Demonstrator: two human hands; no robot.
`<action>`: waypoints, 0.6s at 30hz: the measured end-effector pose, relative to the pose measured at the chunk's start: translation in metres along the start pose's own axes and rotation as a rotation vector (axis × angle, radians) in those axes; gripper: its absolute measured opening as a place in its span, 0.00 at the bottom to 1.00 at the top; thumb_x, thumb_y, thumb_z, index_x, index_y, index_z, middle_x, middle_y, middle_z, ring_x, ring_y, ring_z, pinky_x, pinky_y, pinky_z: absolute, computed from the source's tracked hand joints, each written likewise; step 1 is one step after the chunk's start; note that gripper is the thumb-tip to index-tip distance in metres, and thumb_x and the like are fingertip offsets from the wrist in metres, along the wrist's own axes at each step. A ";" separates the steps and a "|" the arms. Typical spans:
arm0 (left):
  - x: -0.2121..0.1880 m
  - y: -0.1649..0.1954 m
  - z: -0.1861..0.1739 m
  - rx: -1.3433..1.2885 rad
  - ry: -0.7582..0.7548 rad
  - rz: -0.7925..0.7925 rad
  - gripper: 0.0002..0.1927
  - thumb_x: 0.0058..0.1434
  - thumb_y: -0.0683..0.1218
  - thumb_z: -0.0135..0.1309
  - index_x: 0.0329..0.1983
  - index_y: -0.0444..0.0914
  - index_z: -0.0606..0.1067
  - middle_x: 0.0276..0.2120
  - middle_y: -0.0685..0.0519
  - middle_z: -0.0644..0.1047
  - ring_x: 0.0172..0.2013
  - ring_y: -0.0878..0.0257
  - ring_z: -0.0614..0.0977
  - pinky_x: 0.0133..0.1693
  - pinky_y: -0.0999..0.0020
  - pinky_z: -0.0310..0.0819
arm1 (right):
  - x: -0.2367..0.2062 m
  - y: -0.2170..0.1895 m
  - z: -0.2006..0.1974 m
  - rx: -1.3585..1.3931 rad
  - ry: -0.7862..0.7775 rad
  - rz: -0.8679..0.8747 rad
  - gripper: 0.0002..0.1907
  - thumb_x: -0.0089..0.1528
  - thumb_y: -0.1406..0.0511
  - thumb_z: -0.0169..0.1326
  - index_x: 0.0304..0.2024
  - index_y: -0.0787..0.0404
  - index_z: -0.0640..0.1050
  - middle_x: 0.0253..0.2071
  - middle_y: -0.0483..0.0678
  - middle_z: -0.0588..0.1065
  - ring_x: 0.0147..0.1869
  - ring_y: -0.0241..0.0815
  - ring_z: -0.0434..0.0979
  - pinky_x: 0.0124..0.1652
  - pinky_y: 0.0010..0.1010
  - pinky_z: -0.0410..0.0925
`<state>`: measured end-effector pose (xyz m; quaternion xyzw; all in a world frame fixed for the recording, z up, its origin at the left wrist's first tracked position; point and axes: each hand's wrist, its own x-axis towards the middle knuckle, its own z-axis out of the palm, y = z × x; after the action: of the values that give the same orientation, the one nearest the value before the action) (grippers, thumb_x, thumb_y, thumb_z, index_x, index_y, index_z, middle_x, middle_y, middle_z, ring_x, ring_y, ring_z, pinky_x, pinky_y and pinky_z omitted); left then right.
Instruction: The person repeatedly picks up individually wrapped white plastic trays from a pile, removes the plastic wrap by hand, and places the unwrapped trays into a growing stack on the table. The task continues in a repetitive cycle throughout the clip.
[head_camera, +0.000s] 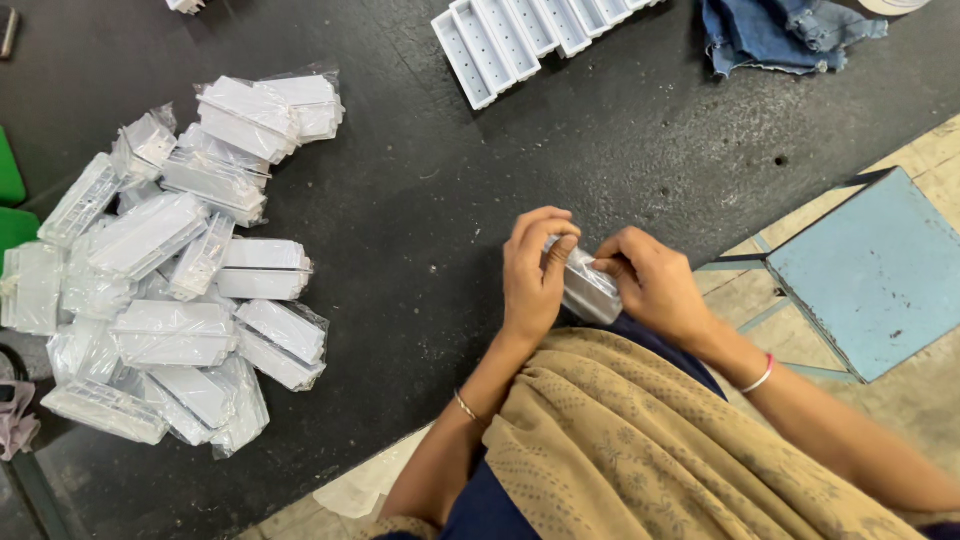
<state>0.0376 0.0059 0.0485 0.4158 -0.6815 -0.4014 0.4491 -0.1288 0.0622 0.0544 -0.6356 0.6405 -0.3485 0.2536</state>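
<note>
Both hands grip one small white plastic part in a clear bag (588, 290) at the near edge of the black tabletop (440, 200). Left hand (533, 272) curls fingers over its left end, right hand (655, 285) pinches the bag's right end. Pile of bagged white parts (175, 270) lies well apart at left. Row of unbagged white trays (530, 30) sits at the far edge, blue cloth (770, 35) just beside it. Blue stool (880, 270) on the floor at right.
</note>
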 end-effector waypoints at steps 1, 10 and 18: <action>-0.001 0.008 -0.005 0.033 0.026 0.009 0.09 0.67 0.45 0.59 0.46 0.36 0.76 0.53 0.50 0.77 0.51 0.55 0.79 0.53 0.61 0.74 | -0.001 -0.003 0.002 0.004 0.033 0.034 0.04 0.63 0.70 0.59 0.38 0.64 0.76 0.34 0.54 0.77 0.34 0.49 0.79 0.35 0.36 0.71; -0.013 0.051 -0.012 0.101 -0.029 -0.172 0.14 0.60 0.45 0.64 0.47 0.34 0.77 0.45 0.46 0.81 0.45 0.53 0.86 0.45 0.62 0.80 | -0.008 -0.008 0.002 0.044 0.139 0.048 0.06 0.65 0.70 0.58 0.39 0.66 0.73 0.36 0.55 0.78 0.35 0.51 0.80 0.34 0.37 0.71; -0.005 0.038 -0.023 0.326 -0.069 -0.128 0.04 0.64 0.41 0.59 0.40 0.36 0.78 0.37 0.48 0.82 0.34 0.50 0.85 0.34 0.60 0.78 | 0.000 -0.015 0.016 0.040 0.066 0.117 0.06 0.64 0.67 0.58 0.38 0.63 0.74 0.35 0.55 0.78 0.36 0.56 0.81 0.33 0.40 0.71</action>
<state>0.0525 0.0191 0.0885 0.5117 -0.7246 -0.3272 0.3256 -0.1069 0.0611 0.0557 -0.5800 0.6775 -0.3666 0.2651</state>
